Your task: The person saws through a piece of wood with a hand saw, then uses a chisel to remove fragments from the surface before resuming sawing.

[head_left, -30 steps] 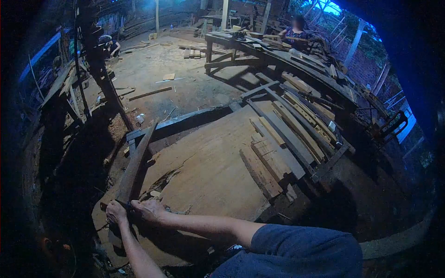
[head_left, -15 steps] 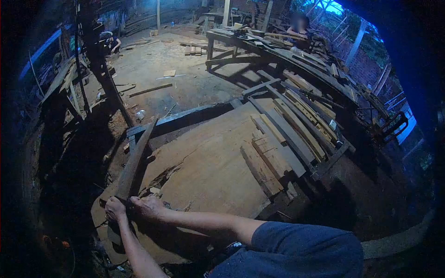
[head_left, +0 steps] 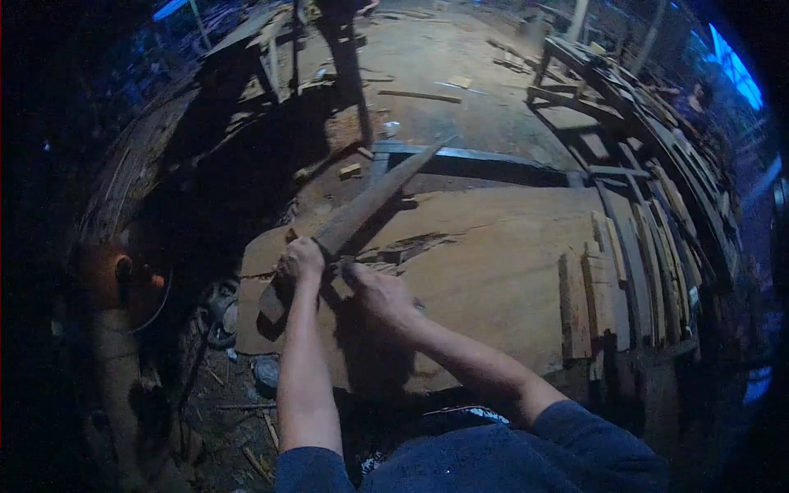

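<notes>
My left hand [head_left: 302, 260] is closed on one side of a dark two-handled tool [head_left: 334, 268], whose exact kind I cannot make out. My right hand [head_left: 385, 297] is closed at its other side, the thumb side towards the wood. The tool lies across a long, tapering wooden beam [head_left: 370, 205], near its close end. That beam slants away from me, its narrow far end reaching over a raised timber rail [head_left: 493, 164]. Beneath it is a broad wooden slab [head_left: 485, 271] with a dark split beside the beam. My fingers hide most of the tool.
Several wooden strips [head_left: 637, 263] lie along the slab's right side. A long workbench [head_left: 625, 94] loaded with timber stands at the back right, with a person [head_left: 694, 99] beyond it. To the left is a dark post [head_left: 349, 66]. An orange round object [head_left: 122, 267] sits at the left.
My view has swung left and downward, so the slab, beam and hands appear farther right and higher. Both hands keep their grip on the tool near the beam's close end.
</notes>
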`<state>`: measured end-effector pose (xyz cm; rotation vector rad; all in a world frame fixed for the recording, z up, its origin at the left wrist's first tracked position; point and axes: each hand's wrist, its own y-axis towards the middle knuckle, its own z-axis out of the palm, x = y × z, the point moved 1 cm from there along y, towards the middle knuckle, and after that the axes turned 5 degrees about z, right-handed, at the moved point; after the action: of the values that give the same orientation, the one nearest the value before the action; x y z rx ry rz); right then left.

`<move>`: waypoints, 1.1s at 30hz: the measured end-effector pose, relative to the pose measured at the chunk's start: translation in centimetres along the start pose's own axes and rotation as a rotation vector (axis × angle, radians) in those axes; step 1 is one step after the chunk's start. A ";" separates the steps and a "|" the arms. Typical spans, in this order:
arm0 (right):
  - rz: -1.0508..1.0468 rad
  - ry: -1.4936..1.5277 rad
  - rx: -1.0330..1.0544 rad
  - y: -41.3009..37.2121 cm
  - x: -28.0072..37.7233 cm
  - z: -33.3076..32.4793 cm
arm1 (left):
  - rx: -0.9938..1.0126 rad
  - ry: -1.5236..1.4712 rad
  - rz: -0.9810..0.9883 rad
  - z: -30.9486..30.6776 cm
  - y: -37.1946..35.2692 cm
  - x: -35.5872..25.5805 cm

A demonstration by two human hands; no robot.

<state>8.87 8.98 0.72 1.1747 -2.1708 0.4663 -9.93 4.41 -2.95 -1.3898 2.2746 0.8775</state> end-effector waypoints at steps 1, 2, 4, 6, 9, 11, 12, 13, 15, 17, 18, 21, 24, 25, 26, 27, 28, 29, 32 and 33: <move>-0.002 -0.026 -0.027 -0.3 -1.0 0.7 | -0.003 0.091 -0.014 0.0 0.3 0.4; 0.002 -0.054 -0.058 -0.4 -1.7 1.3 | 0.001 0.178 -0.024 0.5 0.5 0.9; -0.031 -0.089 -0.070 0.0 -1.3 1.3 | -0.062 0.207 0.062 2.7 0.7 3.1; -0.048 -0.114 -0.091 1.1 -0.8 1.4 | -0.110 0.240 0.166 2.8 0.4 3.2; 0.009 -0.231 -0.030 4.2 -1.6 3.6 | -0.013 0.264 0.029 0.9 0.5 1.1; -0.012 -0.100 -0.121 4.7 -4.2 6.3 | -0.011 0.219 0.012 0.2 0.2 0.3; -0.012 -0.101 -0.117 3.4 -3.8 5.4 | -0.009 0.219 0.010 1.6 0.7 1.8; -0.085 -0.128 -0.176 1.2 -2.7 3.2 | -0.035 0.199 0.016 4.2 1.6 4.5; -0.158 -0.159 -0.225 -0.7 -1.0 0.4 | -0.059 0.178 0.013 5.6 2.1 5.8; 0.008 -0.251 -0.093 -1.0 -0.8 -0.3 | -0.035 0.168 0.009 5.4 1.7 6.0; 0.011 -0.248 -0.086 -0.5 -0.9 0.3 | -0.030 0.173 0.006 5.6 1.6 6.1; 0.006 -0.173 -0.109 1.6 -1.1 1.7 | 0.000 0.116 -0.019 4.2 1.6 4.2; 0.032 -0.166 -0.017 1.1 -2.0 2.5 | 0.062 0.179 -0.039 2.8 1.0 3.3; -0.001 -0.203 -0.068 0.3 -3.0 3.5 | -0.023 0.152 0.042 5.3 2.1 6.0; -0.035 -0.241 -0.118 -0.2 -3.7 3.8 | -0.109 0.124 0.123 6.6 2.7 7.5; -0.035 -0.245 -0.120 -0.8 -2.9 2.2 | -0.110 0.120 0.123 6.7 2.7 7.3; 0.016 -0.189 -0.038 -1.8 -1.0 -0.5 | -0.128 0.135 0.155 6.4 2.5 7.0; 0.068 -0.133 0.048 -2.1 0.0 -2.0 | -0.144 0.152 0.183 6.1 2.1 6.7; -0.041 -0.197 -0.103 1.9 -1.3 2.0 | 0.103 0.285 -0.030 -0.9 0.1 -0.2; -0.043 -0.189 -0.108 2.8 -0.5 2.0 | 0.098 0.291 -0.023 0.7 0.6 1.5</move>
<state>5.98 9.69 -1.15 1.2458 -2.2939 0.2236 -11.13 4.05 -4.10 -1.5838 2.4677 0.5776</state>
